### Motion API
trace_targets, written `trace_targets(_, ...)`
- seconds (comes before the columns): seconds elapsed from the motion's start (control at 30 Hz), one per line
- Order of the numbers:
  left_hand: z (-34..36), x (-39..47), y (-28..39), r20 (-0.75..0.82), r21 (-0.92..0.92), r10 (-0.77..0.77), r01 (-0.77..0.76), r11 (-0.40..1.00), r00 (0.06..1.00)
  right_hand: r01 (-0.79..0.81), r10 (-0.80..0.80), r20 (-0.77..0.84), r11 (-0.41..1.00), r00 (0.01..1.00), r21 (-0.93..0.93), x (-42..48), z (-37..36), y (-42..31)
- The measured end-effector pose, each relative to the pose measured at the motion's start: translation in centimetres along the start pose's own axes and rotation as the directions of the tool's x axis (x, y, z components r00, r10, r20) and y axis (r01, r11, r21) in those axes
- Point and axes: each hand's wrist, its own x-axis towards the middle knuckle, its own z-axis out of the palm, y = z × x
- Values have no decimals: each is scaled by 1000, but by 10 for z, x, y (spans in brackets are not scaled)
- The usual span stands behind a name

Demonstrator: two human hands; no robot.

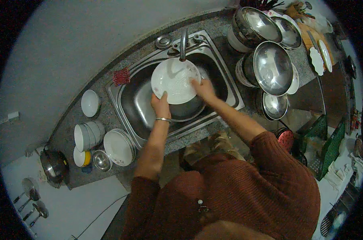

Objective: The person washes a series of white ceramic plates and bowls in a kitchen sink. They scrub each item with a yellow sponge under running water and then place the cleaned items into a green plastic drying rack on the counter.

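A white plate (174, 81) with a faint floral pattern is held over the stainless steel sink (136, 105), below the curved faucet (183, 45). My left hand (161, 105) grips its lower left edge, thumb on the upper face; a bracelet circles that wrist. On the plate's right edge lies my right hand (203, 89), slightly blurred, its fingers partly over the plate face; whether it grips is unclear. Beneath the plate, a round metal basin (189, 112) shows in part inside the sink.
Left of the sink stand stacked white bowls (82, 137), stacked plates (118, 147), a small metal bowl (102, 160) and a red mesh scrubber (121, 76). Several metal bowls (273, 68) stand at the right. Farther right, a knife (313, 40) lies on a wooden board (305, 30).
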Motion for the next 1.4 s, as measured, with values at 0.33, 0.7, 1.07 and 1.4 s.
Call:
trace_targets(0.33,11,-20,5,42,-127,-101,105,986,994,51,-60,-37,976,998,-213,5,-3,10)
trace_targets(0.7,-3,-15,-14,107,-113,-254,265,957,961,337,-309,134,852,941,-400,5,-26,13)
trace_targets(1.07,52,21,-18,449,-376,-465,633,677,763,589,-642,161,538,750,-603,-28,-55,-38)
trace_targets(1.4,35,31,31,283,-371,-483,559,741,828,721,-783,346,181,517,-669,-28,-79,-44)
